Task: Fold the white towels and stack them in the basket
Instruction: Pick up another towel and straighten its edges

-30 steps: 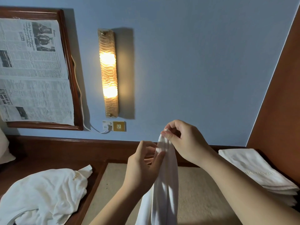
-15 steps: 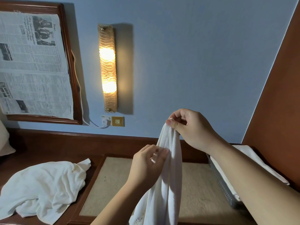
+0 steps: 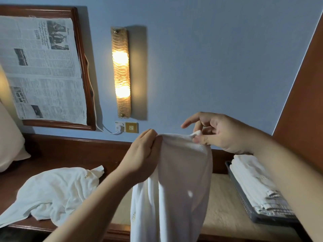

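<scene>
Pinched along its top edge by both hands: left hand (image 3: 142, 155) clamped on one corner, right hand (image 3: 221, 132) nipping the other between thumb and finger, index lifted. Towel (image 3: 176, 186) white, soft, hanging in loose folds above the counter (image 3: 218, 208). Crumpled towel (image 3: 57, 191) near the counter's left edge. Basket (image 3: 244, 201) at the right edge, folded towels (image 3: 257, 182) stacked inside. Bare counter between.
</scene>
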